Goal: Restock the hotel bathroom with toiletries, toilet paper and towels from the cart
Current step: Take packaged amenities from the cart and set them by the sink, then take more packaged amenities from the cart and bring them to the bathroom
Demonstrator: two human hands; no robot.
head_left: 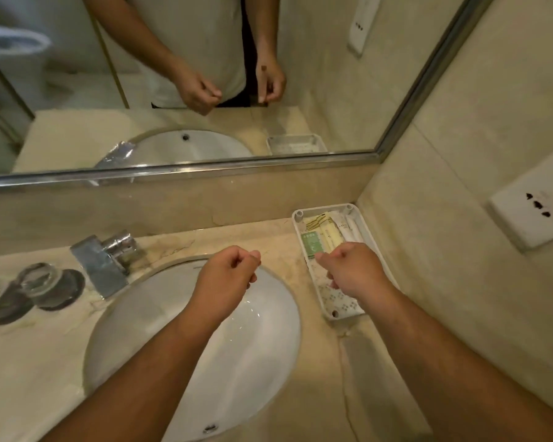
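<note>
Dim warm light, soft focus throughout, wide-angle bending at edges, faint sheen on the sink.

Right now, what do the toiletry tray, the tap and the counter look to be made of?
The toiletry tray looks like white plastic, matte, with a moulded rounded rim. The tap is probably chromed metal, given its mirror-like reflections. The counter seems beige marble or marble-look stone: darker veins, soft polished sheen.
</note>
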